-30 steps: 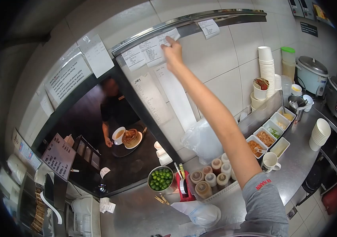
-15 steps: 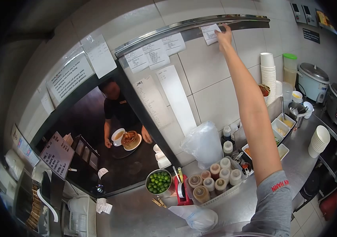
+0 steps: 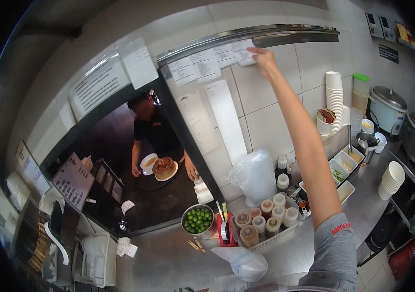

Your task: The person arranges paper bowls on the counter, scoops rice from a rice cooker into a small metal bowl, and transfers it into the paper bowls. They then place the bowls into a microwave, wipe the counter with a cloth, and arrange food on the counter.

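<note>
My right hand [image 3: 265,61] reaches up to the metal ticket rail [image 3: 290,35] on the tiled wall, fingers pinched on the right edge of a white order slip [image 3: 244,51]. The slip's top edge lies at the rail, right beside a row of other printed slips [image 3: 206,64] hanging there. My forearm, in a grey sleeve, crosses above the counter. My left hand is out of view.
Beyond the serving window, a person in black stands by a clay pot [image 3: 165,168] and a white bowl. The steel counter [image 3: 168,258] bears a bowl of limes [image 3: 198,220], a basket of sauce bottles [image 3: 266,245], a plastic bag [image 3: 252,177], stacked cups [image 3: 392,180] and rice cookers [image 3: 387,108].
My right hand has moved left along the rail with the order slip, bringing it against the other slips. The person's hand beyond the window has reached toward the white containers.
</note>
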`<state>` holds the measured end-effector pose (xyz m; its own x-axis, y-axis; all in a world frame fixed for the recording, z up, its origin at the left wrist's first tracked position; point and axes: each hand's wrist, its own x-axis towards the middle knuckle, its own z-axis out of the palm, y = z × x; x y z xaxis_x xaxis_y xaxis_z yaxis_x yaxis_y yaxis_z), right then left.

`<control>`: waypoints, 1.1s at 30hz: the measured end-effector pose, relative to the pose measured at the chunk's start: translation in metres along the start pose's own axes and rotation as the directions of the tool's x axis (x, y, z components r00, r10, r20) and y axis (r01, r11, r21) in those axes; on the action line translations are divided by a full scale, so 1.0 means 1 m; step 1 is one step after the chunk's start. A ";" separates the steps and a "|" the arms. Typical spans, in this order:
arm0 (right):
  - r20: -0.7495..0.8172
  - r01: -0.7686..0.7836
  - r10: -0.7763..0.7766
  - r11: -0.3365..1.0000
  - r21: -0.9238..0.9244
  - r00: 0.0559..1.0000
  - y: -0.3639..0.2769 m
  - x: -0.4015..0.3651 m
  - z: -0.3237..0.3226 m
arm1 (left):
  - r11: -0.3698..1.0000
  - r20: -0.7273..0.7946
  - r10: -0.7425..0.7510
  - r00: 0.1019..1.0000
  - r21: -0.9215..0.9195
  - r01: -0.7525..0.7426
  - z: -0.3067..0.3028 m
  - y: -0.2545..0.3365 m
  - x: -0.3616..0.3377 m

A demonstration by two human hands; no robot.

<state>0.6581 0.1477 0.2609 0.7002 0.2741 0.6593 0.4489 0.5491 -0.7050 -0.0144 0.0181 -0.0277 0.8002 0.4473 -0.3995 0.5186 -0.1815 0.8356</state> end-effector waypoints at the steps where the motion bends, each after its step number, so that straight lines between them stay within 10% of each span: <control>1: 0.039 -0.002 0.002 1.000 -0.007 0.999 -0.005 0.014 0.004 | 0.999 -0.019 0.046 0.999 -0.006 -0.046 0.001 0.000 -0.002; 3: -0.026 -0.146 0.144 0.980 -0.135 0.989 -0.017 0.039 0.008 | 0.990 -0.011 0.137 0.991 0.046 -0.136 0.004 -0.002 -0.006; 6: -0.103 0.037 -0.128 0.785 -0.619 0.986 -0.053 0.050 0.013 | 0.973 -0.103 0.222 0.970 0.083 -0.214 0.013 -0.015 -0.023; 8: -0.017 0.280 -0.333 0.818 -0.503 0.943 -0.106 0.030 0.031 | 0.925 -0.233 0.370 0.899 0.180 -0.334 0.017 -0.040 -0.037; 9: -0.076 0.251 -0.251 0.968 -0.012 0.965 -0.137 0.002 0.053 | 0.965 -0.299 0.261 0.918 0.045 -0.260 0.019 -0.035 -0.047; 13: 0.106 0.234 -0.293 0.897 0.374 0.950 -0.232 -0.035 0.111 | 0.938 -0.529 0.085 0.845 -0.242 -0.246 0.033 -0.024 -0.124; 22: 0.513 0.489 -0.615 0.788 0.374 0.599 -0.410 -0.505 0.246 | 0.919 -0.895 0.119 0.431 -0.065 -0.389 0.117 -0.094 -0.310; 26: 0.520 -0.047 -0.852 0.518 0.854 0.059 -0.406 -0.686 0.255 | 0.943 -0.960 0.048 0.277 -0.048 -0.330 0.162 -0.123 -0.385; 29: 0.674 -0.487 -0.739 0.593 0.641 -0.013 -0.416 -0.830 0.249 | 0.938 -0.956 -0.123 0.266 -0.200 -0.284 0.199 -0.136 -0.441; 33: 0.691 -0.778 -0.636 0.605 0.169 -0.344 -0.408 -1.008 0.249 | 0.919 -0.940 -0.331 0.084 -0.341 -0.199 0.250 -0.154 -0.499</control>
<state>-0.3691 -0.1563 -0.0510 -0.9097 0.1026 0.4024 -0.3676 0.2520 -0.8952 -0.4181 -0.3955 -0.0515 -0.3877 0.9207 0.0446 0.2145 0.0430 0.9758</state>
